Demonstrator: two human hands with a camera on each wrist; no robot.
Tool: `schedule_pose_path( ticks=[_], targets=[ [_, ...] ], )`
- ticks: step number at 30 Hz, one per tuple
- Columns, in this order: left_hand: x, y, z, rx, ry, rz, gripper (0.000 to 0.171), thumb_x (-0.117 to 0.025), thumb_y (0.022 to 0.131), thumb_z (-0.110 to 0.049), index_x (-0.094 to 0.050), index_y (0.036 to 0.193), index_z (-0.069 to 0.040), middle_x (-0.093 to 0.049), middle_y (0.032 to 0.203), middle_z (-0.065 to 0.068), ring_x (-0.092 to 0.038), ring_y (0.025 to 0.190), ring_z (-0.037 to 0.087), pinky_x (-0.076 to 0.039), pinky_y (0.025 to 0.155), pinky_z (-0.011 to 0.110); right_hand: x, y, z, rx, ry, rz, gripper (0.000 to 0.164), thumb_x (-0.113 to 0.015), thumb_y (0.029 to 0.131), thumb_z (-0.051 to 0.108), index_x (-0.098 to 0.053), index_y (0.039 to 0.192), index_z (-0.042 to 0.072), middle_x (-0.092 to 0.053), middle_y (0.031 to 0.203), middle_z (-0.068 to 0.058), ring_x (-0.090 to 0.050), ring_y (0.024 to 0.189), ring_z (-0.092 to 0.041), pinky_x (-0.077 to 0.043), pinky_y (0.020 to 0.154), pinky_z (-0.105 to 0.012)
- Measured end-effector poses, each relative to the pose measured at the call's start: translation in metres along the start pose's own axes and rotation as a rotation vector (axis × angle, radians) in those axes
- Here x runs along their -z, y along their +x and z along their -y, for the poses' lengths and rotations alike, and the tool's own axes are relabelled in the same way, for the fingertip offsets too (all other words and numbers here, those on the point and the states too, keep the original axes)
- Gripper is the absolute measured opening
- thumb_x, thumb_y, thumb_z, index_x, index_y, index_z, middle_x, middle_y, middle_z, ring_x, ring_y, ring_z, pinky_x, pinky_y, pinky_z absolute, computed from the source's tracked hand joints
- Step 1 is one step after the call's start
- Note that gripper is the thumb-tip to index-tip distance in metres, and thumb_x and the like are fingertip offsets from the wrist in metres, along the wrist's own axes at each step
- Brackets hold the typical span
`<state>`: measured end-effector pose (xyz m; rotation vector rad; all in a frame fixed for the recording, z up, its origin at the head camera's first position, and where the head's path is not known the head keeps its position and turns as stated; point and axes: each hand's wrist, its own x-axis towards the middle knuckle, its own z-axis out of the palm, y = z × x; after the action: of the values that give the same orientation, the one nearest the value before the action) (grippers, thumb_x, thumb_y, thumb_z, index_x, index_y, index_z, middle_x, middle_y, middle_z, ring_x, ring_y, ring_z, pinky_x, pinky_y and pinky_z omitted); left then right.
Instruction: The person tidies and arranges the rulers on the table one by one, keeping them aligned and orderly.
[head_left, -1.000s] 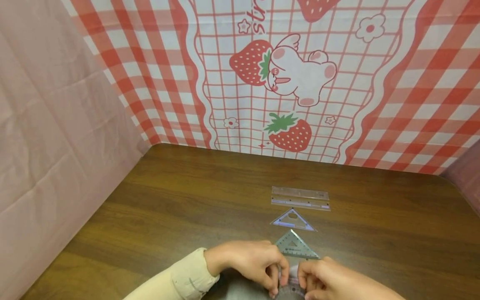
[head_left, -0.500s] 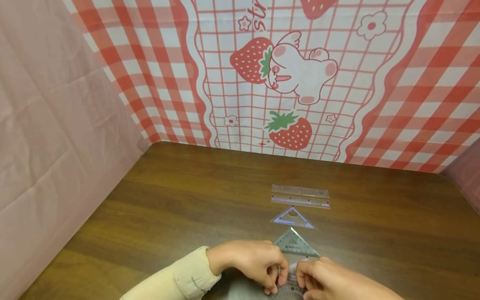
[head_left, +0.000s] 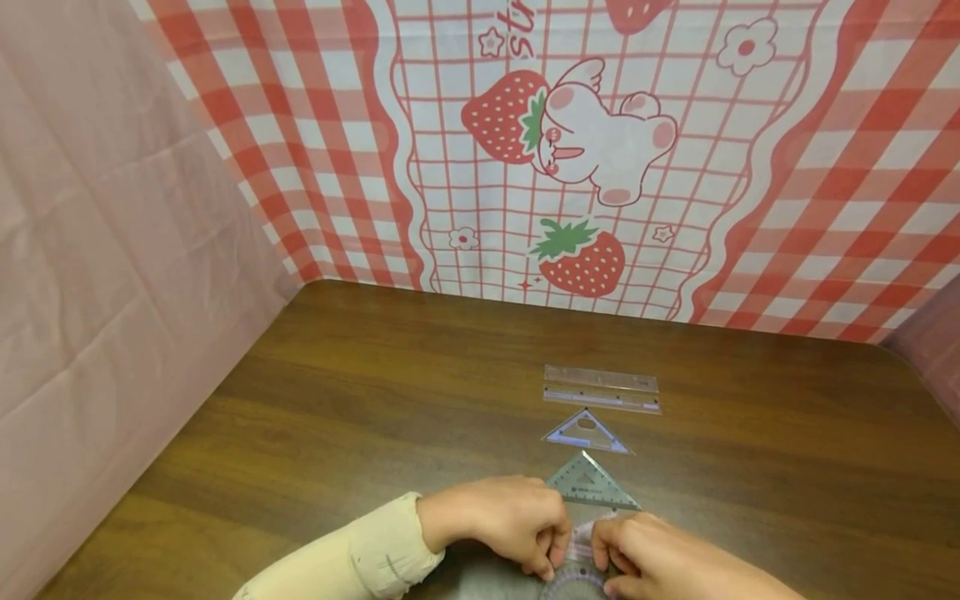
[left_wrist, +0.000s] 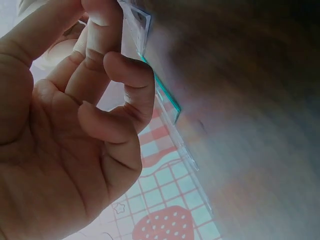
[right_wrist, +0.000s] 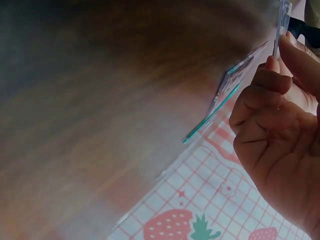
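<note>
A clear protractor [head_left: 576, 583] with purple markings lies between my two hands at the bottom of the head view, its lower part cut off. My left hand [head_left: 510, 521] pinches its left side; in the left wrist view the other fingers are curled, and the pinched spot is mostly out of frame. My right hand [head_left: 652, 554] grips the right side, with thumb and finger on a clear plastic edge [right_wrist: 281, 30] in the right wrist view. Just beyond lies another clear piece with purple marks [head_left: 583, 537], partly covered by the hands. A grey-green set square [head_left: 588, 483] is past that.
Farther back on the wooden table [head_left: 375, 375] lie a clear set square with purple edging [head_left: 562, 437] and two clear straight rulers, one plain [head_left: 600, 378] and one purple-marked [head_left: 600, 398]. A red-and-white checked cloth [head_left: 337, 167] hangs behind, a pink cloth [head_left: 112, 250] at left.
The head view has tilted down slightly, so the rulers and set squares sit a little higher in it. More of the protractor shows between the hands, which keep their hold.
</note>
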<state>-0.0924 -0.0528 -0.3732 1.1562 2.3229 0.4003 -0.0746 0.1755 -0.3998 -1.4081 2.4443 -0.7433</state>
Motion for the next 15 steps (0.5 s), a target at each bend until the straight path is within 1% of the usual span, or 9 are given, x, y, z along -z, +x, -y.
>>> schedule_pose_path(
  ticks=[6,11,15],
  targets=[
    [-0.0016,-0.0001,-0.002,0.019,0.011,-0.002,0.018,-0.083,0.079,-0.023,-0.068,0.071,-0.025,-0.057,0.05,-0.019,-0.051,0.047,-0.01,-0.04,0.055,0.01,-0.0026,-0.0001,0.0006,0.009,-0.021,-0.011,0.022,-0.078,0.082,0.02,-0.056,0.084,0.022,-0.039,0.065,0.021,-0.033,0.062,0.013,-0.031,0.053,-0.009],
    [-0.003,-0.0005,-0.0042,0.036,0.079,-0.011,0.019,-0.084,0.077,-0.025,-0.066,0.069,-0.026,-0.056,0.054,-0.021,-0.049,0.052,-0.009,-0.038,0.053,0.011,-0.0033,0.0017,0.0024,-0.05,-0.015,0.048,0.022,-0.077,0.082,0.017,-0.055,0.083,0.021,-0.036,0.064,0.022,-0.032,0.059,0.012,-0.031,0.05,-0.01],
    [-0.0045,-0.0002,-0.0051,0.038,0.131,-0.029,0.022,-0.085,0.075,-0.026,-0.064,0.068,-0.027,-0.054,0.056,-0.022,-0.048,0.055,-0.008,-0.037,0.052,0.013,-0.0044,0.0016,0.0034,-0.06,-0.035,0.065,0.024,-0.076,0.079,0.013,-0.053,0.079,0.022,-0.034,0.064,0.022,-0.03,0.058,0.011,-0.03,0.049,-0.011]
  ],
)
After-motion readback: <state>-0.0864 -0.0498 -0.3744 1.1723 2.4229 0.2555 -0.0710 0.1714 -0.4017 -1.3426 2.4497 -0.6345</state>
